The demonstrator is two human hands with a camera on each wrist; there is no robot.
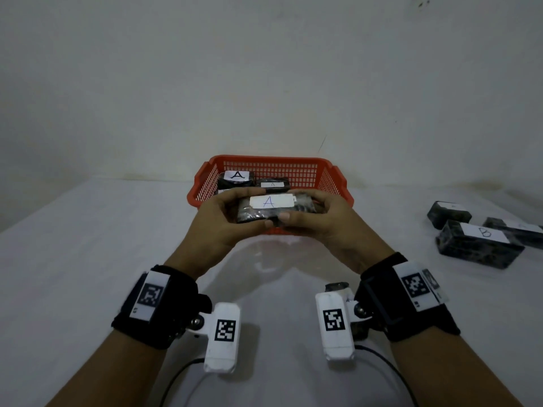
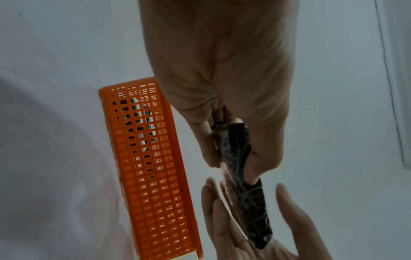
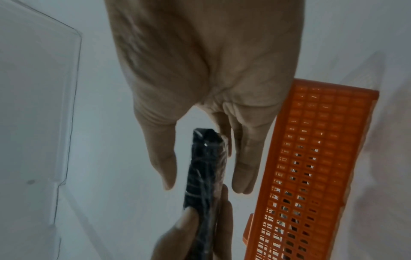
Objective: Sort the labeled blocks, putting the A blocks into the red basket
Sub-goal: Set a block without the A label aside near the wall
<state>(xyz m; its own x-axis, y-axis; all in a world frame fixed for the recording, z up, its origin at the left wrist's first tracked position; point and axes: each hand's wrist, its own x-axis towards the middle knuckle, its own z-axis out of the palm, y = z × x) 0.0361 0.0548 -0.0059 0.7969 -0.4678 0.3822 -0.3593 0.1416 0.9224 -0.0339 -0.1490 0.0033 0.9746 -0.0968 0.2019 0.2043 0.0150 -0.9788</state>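
Note:
I hold a dark wrapped block with a white A label point(image 1: 269, 202) level in front of me, just over the near rim of the red basket point(image 1: 326, 174). My left hand point(image 1: 249, 211) pinches its left end between thumb and fingers, as the left wrist view shows on the A block point(image 2: 235, 151). My right hand point(image 1: 302, 208) cups the right end. In the right wrist view the A block point(image 3: 206, 176) lies against my right fingers point(image 3: 244, 172), while the thumb stands a little off it. Two other A blocks point(image 1: 235, 179) point(image 1: 271, 185) lie in the basket.
Three dark blocks sit on the white table at the right, one labelled B point(image 1: 479, 242), with two more behind it point(image 1: 448, 214) point(image 1: 517, 229). The basket stands against the back wall. A clear plastic edge point(image 3: 73, 105) shows in the right wrist view. Camera cables trail near my forearms.

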